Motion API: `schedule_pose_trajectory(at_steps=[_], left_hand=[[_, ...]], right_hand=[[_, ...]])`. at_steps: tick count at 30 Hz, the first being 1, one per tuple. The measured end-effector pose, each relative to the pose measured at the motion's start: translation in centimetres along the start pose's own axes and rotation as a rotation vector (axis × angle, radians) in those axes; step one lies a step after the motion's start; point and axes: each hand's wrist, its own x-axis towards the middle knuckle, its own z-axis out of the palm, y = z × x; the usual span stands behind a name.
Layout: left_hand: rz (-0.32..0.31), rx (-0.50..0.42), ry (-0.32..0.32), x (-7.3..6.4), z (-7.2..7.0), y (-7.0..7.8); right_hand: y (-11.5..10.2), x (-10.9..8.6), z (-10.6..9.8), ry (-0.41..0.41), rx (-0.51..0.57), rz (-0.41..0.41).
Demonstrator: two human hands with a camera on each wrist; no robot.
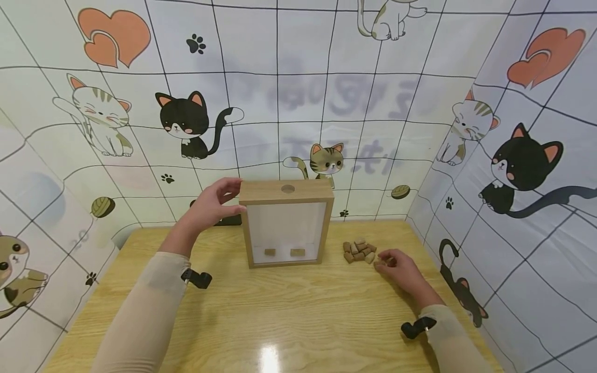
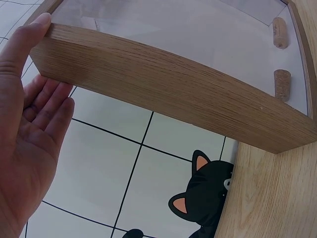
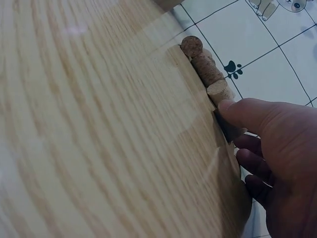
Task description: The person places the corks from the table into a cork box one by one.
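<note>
The left hand (image 1: 218, 203) clamped the upper left corner of an upright, shallow box of brown grained wood (image 1: 263, 192), thumb in front, fingers behind. The right hand's (image 1: 402, 272) thumb and bent fingers lay about a small cylindrical cork (image 3: 229, 128); I cannot tell if they pinched it. A loose pile of speckled brown corks (image 1: 359, 252) lay beside it, on the glossy yellow wood-grain table (image 1: 280, 305).

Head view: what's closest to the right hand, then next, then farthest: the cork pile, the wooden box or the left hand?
1. Cork pile, just left of the right hand.
2. Wooden box, in the middle.
3. Left hand, at the box's left edge.
</note>
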Motion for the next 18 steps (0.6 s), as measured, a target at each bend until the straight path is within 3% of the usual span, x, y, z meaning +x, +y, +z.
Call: schedule_pose_trajectory(at_steps=[18], left_hand=[[-0.011, 0.000, 0.002, -0.03, 0.06, -0.01]], right_hand=[[0.52, -0.02, 0.33, -0.004, -0.044, -0.080]])
